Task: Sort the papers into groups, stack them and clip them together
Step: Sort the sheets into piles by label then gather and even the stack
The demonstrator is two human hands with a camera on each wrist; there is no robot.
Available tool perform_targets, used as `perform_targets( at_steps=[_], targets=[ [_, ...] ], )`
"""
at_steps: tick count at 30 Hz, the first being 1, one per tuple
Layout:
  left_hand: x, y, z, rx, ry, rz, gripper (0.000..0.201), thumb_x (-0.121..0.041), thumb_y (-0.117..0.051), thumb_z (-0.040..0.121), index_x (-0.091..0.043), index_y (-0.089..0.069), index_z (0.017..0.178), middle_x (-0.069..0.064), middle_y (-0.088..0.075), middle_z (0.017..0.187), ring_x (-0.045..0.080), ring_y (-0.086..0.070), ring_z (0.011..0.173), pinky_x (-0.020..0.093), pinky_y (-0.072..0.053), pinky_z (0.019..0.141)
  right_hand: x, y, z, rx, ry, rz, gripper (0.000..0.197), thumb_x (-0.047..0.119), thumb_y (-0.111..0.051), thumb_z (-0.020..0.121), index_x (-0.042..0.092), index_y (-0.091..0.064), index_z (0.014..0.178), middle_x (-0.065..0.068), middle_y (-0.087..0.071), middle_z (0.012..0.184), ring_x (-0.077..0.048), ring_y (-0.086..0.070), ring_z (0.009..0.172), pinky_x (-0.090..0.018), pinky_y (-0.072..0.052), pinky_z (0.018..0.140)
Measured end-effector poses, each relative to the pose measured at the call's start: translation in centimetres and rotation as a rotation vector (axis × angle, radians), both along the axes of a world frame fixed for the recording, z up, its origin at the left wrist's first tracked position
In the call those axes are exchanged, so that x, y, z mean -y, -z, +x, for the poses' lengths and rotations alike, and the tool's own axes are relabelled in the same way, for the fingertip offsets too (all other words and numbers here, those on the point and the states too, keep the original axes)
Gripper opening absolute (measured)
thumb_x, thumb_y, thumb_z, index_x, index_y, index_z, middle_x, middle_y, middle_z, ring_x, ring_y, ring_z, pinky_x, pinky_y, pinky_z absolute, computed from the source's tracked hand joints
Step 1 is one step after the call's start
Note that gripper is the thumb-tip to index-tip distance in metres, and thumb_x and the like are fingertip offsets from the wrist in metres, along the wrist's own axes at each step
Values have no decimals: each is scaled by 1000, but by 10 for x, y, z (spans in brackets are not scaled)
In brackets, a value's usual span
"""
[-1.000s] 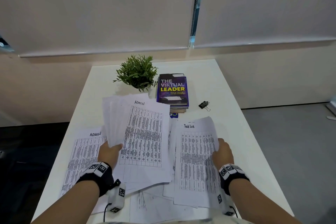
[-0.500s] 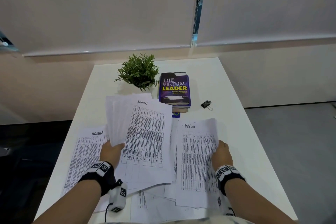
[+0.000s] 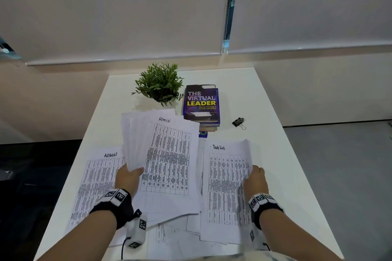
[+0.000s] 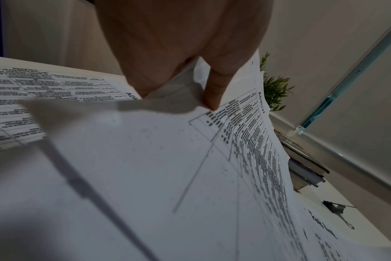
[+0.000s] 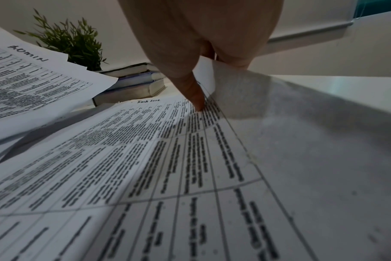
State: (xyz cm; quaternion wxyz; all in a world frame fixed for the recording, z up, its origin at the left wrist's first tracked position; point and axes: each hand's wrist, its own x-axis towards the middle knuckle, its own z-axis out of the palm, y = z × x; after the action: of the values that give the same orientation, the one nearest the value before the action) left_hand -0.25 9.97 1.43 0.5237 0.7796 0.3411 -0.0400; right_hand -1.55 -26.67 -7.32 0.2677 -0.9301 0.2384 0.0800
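The left hand [image 3: 129,178] grips a fanned bundle of sheets [image 3: 163,154] headed "ADMIN", thumb on the printed face and fingers behind, holding it tilted up off the table [image 3: 265,99] near the middle. Lifted that way, the heading stays readable and the bundle stays apart from the loose pages below, which looks like the reason for the hold. One more "ADMIN" sheet [image 3: 95,178] lies flat by the left edge, probably the start of that group's pile.

The right hand [image 3: 255,180] pinches the right margin of a "Task List" sheet [image 3: 227,186]; from the wrist view the thumb [image 5: 190,91] presses on the print while the edge curls up over the fingers beneath, as if peeling this page away. Whether it lifts one page or several I cannot tell. It sits toward the right edge, well apart from the ADMIN side, so the two headings seem to be getting separate sides.

Unsorted papers [image 3: 176,233] overlap along the near edge, partly under both held lots. The binder clip [image 3: 238,122] waits untouched toward the far right, just beside the stacked books [image 3: 201,105], with a potted plant [image 3: 159,85] to their left. Sorting seems to be midway; squaring up and clipping are not yet begun.
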Motion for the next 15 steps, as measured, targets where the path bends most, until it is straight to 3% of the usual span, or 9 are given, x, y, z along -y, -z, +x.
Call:
perform_targets(
  at_steps=[4,7,10,12,13,15],
  targets=[
    [1,1,-1,3,-5,-18,42,-10,-66,89,1,-56,128,18,-63,109,34,-56,100,41,-47,87,1,1,-1,-6,21,25,35,-9,-56,84,-4,-50,118,-19,-49,119,-34,-58,91,-33,-44,68],
    [3,1,-2,-4,-15,-16,41,-10,-66,89,1,-56,128,19,-63,111,34,-56,100,43,-47,89,3,2,2,-30,41,53,24,-7,-55,84,-5,-55,108,-19,-48,116,-26,-49,76,-32,-44,68],
    [4,1,-2,-4,-22,-15,42,-11,-67,89,1,-56,128,19,-64,111,36,-57,102,47,-48,94,11,6,7,-83,59,64,7,-1,-54,87,-1,-59,92,-17,-49,109,-22,-47,70,-27,-40,69],
    [4,1,-1,-3,-27,-26,42,-11,-67,88,1,-57,128,18,-64,109,36,-58,102,47,-48,94,17,4,11,-56,65,68,24,1,-54,87,10,-48,65,-16,-54,94,-17,-43,58,-26,-39,61],
    [4,0,-1,1,-24,-31,42,-10,-66,88,1,-57,127,18,-63,108,35,-58,102,46,-48,93,22,1,13,-14,97,106,33,1,-54,87,13,-40,60,-13,-55,84,-16,-41,55,-25,-37,56],
    [4,-1,-1,8,-16,-28,41,-10,-66,89,0,-57,127,18,-63,109,35,-57,102,45,-47,93,32,-16,13,54,161,204,31,2,-52,90,9,-39,63,-9,-50,68,-21,-45,57,-26,-32,49]
  ],
)
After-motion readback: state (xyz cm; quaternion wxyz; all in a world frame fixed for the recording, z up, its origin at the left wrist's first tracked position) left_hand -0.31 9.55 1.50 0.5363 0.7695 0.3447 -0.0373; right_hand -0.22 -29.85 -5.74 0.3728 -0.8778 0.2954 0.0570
